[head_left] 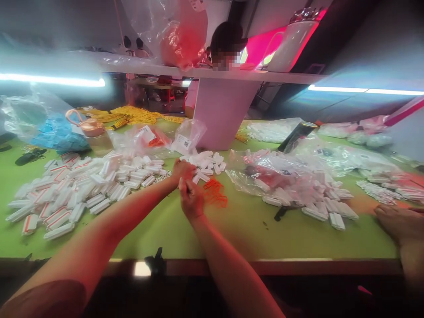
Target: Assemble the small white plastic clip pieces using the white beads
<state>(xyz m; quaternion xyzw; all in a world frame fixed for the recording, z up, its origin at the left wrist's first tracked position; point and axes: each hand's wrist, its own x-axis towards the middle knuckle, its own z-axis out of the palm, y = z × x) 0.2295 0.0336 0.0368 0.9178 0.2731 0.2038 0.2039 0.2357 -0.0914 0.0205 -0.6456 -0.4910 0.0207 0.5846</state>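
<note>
My left hand (183, 170) is closed beside a small heap of white pieces (206, 162) in the middle of the green table (145, 229). Just in front of it and touching or nearly touching it, my right hand (192, 198) is closed too, with thumb and fingers pressed together. What either hand holds is too small or hidden to name. Orange-red loops (215, 193) lie on the table right of my right hand. A large pile of white strip-like pieces (99, 181), some with red lines, spreads out to the left.
Behind are a lidded bottle (96, 137), a blue bag (59, 132), yellow cords (142, 115) and a purple upright panel (221, 110). Clear bags (281, 170) and white pieces lie right. Another person's hand (394, 221) rests at the right edge.
</note>
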